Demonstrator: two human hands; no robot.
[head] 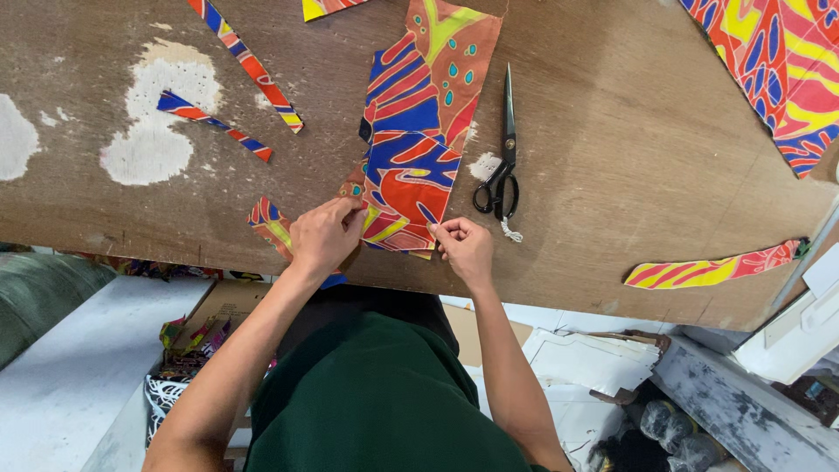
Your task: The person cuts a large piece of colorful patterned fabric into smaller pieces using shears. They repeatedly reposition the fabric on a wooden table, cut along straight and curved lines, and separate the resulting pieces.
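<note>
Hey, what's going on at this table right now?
A person at a worn brown wooden table grips the near edge of a bright patterned fabric piece in blue, red and orange. The left hand pinches its left corner, the right hand its right corner. Black-handled scissors lie untouched just right of the fabric, and narrow offcut strips of the same print lie scattered about.

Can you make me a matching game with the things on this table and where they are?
Things:
1. scissors
2. left hand
3. curved yellow strip
4. two thin strips

Places:
A. near the table's right edge
B. on the table's left part
C. lying right of the big cloth piece
D. pinching the cloth piece's near left corner

Pairs: 1-C, 2-D, 3-A, 4-B
</note>
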